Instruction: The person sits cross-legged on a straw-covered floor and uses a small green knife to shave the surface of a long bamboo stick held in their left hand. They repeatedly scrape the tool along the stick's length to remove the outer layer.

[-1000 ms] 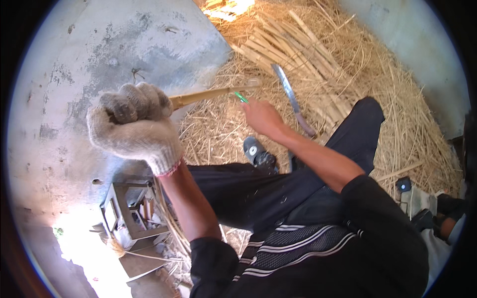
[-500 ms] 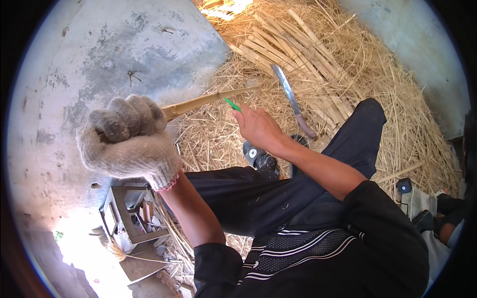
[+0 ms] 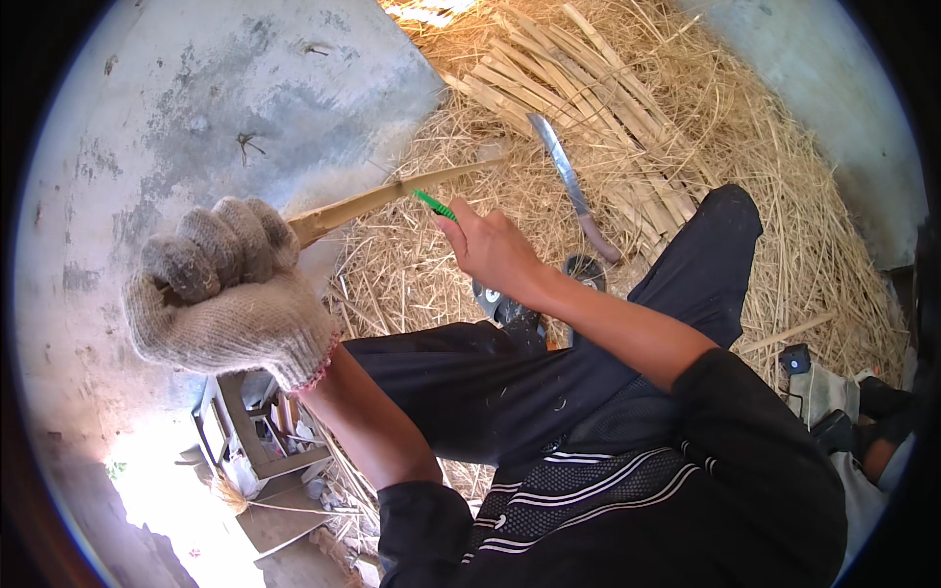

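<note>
My left hand (image 3: 230,304), in a grey knitted glove, is closed round the thick end of a long split bamboo strip (image 3: 358,204). The strip slants up to the right and tapers to a thin tip. Bare and closed, my right hand (image 3: 498,257) grips a small green-handled tool (image 3: 435,206) against the middle of the strip. Its working end is too small to make out. Beyond my right hand, a long curved knife (image 3: 566,176) with a brown handle lies on the shavings.
A bundle of split bamboo strips (image 3: 598,103) rests on a heap of straw-like shavings (image 3: 784,225). Weathered walls (image 3: 284,88) bound the left and far right. Beside my left forearm stands a wooden frame (image 3: 245,431) with clutter. My bent legs (image 3: 441,397) lie below my hands.
My left hand has moved left and slightly down, with the bamboo strip in it. My right hand has shifted a little left with the green-handled tool, which stays by the strip.
</note>
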{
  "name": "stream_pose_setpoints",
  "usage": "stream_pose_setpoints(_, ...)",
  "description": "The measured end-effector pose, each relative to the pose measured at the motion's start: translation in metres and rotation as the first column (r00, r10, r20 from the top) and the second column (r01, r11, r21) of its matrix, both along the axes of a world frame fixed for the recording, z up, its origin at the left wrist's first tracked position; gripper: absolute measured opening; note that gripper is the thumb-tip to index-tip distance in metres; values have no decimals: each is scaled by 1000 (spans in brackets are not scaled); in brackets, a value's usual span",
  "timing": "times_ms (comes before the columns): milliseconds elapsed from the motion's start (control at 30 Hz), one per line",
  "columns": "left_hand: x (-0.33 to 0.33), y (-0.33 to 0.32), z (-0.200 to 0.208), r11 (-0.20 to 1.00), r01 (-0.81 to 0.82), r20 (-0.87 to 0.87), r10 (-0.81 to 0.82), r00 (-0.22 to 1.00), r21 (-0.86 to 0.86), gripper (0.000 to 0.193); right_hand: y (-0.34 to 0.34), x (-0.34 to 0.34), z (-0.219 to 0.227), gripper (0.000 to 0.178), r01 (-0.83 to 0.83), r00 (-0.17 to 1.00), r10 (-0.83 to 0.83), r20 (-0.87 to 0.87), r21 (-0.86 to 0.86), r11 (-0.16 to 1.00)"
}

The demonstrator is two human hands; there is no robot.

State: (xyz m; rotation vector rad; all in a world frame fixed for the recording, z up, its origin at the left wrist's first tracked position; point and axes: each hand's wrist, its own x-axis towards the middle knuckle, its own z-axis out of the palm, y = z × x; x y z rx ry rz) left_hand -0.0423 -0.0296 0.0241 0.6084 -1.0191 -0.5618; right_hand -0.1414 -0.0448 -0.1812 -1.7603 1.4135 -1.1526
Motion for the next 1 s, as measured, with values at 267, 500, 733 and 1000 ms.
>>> stream_pose_setpoints(267, 44, -3, -4, 996, -83, -47, 84, 995, 6, 32, -29, 29, -33, 29, -76, 973, 118, -197, 208, 975)
stream_pose_setpoints(500, 50, -12, -3, 993, 92, -136, -101, 986, -73, 36, -31, -104, -206, 30, 336, 795, -34, -606, 393, 856)
stream_pose_setpoints(733, 20, -14, 7, 996, 87, -75, -86, 993, 5, 35, 3, -36, 47, 30, -148, 988, 135, 77, 205, 968)
stream_pose_setpoints(1000, -10, -3, 5, 999, 38, -90, -36, 995, 16, 35, 6, -20, 21, 29, 5, 996, 6, -83, 139, 990)
